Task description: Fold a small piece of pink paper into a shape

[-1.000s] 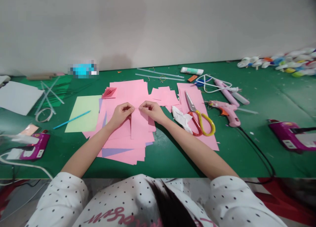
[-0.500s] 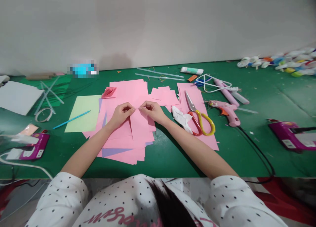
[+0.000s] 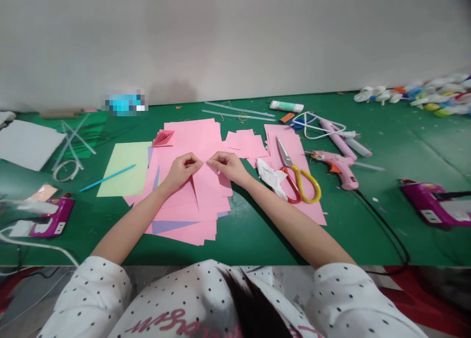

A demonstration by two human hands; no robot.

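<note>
Pink paper sheet, pinched in both hands, now hangs at a slant

A second ago the left edge of the pink sheet point(image 3: 209, 191) dropped nearly straight; now it slants, its lower corner a little further right. The hands have barely moved. Left hand point(image 3: 183, 170) and right hand point(image 3: 230, 166) both have thumb and finger closed on the sheet's top edge, fingertips just apart, the other fingers curled. The sheet sits in front of the person, over a loose stack of pink paper point(image 3: 187, 132), flat, matte and straight-edged, with purple paper point(image 3: 171, 226) poking out beneath. On the stack's far left corner lies a pleated fan point(image 3: 163, 138) of deeper pink. Beside it, a thin blue pencil point(image 3: 107, 177) crosses smooth pale green paper point(image 3: 127, 156). To the right, scissors point(image 3: 285, 154) with steel blades and rounded red and yellow handles touch crumpled white tissue point(image 3: 271, 176)
</note>
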